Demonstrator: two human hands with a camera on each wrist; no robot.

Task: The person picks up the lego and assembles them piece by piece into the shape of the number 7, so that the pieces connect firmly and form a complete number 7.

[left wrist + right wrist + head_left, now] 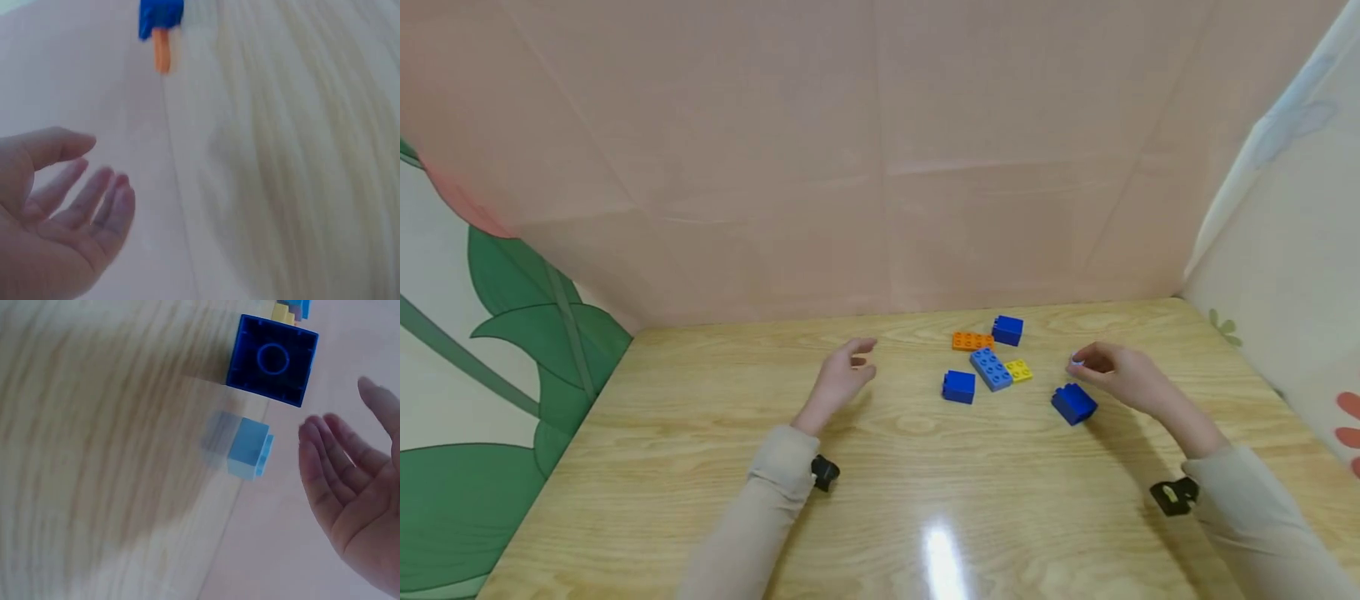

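Right hand (1112, 371) open, fingers relaxed, holding nothing; fingertips just beside small light-blue brick (249, 449), which lies on table (700, 467) next to tipped dark-blue block (1073, 403). Left hand (842, 375) likewise open and empty, raised over bare wood, well apart from brick cluster (990, 367). Judged step: picking up the small brick. Approach from above, pinch across opposite side walls with thumb and forefinger, avoid nudging the dark-blue block, and keep the left hand clear. Right wrist view only: hollow underside of dark-blue block, and the gap between small brick and fingers. Head view only: both hands and full layout. Left wrist view, blurred: bare palm, plus blue and orange pieces (161, 37) far off.
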